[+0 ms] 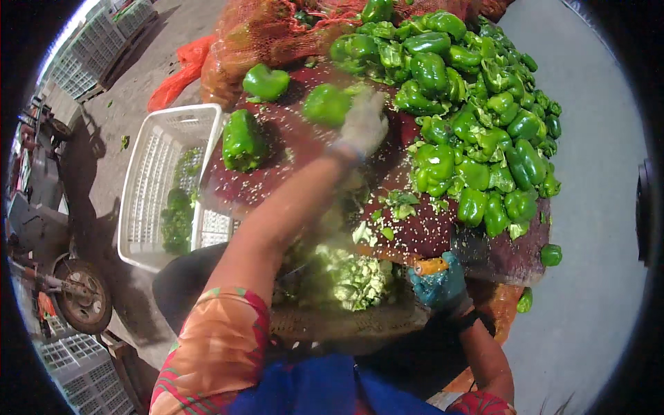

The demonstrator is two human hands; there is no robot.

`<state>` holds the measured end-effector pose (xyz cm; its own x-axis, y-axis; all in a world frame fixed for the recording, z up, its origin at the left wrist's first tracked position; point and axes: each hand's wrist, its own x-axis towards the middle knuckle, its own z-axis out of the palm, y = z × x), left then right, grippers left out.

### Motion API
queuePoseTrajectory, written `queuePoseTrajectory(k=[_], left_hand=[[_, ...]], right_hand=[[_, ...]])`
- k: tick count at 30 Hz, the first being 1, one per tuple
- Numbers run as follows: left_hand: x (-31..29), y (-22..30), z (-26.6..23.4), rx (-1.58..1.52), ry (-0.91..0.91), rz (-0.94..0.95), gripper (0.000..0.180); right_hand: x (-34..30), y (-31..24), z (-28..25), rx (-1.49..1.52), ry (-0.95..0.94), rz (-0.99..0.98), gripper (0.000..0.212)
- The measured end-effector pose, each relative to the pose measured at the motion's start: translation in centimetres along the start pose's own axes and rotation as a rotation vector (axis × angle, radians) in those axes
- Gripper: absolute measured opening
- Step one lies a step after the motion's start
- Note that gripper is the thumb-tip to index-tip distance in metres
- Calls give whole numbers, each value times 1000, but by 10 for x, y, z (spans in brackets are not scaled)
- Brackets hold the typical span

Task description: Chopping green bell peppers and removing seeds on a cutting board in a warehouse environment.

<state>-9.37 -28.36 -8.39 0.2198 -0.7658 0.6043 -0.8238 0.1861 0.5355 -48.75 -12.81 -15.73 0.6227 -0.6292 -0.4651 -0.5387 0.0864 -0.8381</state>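
Observation:
My left hand (365,124), in a pale glove, reaches across the dark red tabletop (290,162) and is smeared by motion. Right beside it is a blurred green bell pepper (327,105); whether the fingers grip it does not show. Two more bell peppers, one upper (265,84) and one lower (243,140), rest on the left part of the table. Close to the front edge, my right hand (443,285) in a teal glove is closed around a short orange-yellow handle (430,266). Any working end of that tool is hidden.
A large heap of green peppers (484,131) covers the right side. Orange mesh sacks (277,41) stand behind. At left, a white crate (131,207) holds some peppers. Pale cores and scraps (356,277) fill a container below the table edge. Farther left is a wheeled vehicle (83,294).

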Motion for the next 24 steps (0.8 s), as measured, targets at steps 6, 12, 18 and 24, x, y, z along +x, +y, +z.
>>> queuePoseTrajectory(k=[6, 12, 18, 24], left_hand=[[64, -23, 29, 367, -257, -432, 28], [45, 0, 12, 476, -509, -58, 38], [-73, 49, -29, 214, -675, 197, 59], [-95, 71, -92, -644, -830, -333, 49]], right_hand=[[-9, 32, 9, -67, 149, -22, 25], [-14, -50, 21, 1348, 260, 260, 51], [-28, -91, 11, 1603, 192, 204, 43], [-49, -95, 13, 1589, 364, 82, 37]])
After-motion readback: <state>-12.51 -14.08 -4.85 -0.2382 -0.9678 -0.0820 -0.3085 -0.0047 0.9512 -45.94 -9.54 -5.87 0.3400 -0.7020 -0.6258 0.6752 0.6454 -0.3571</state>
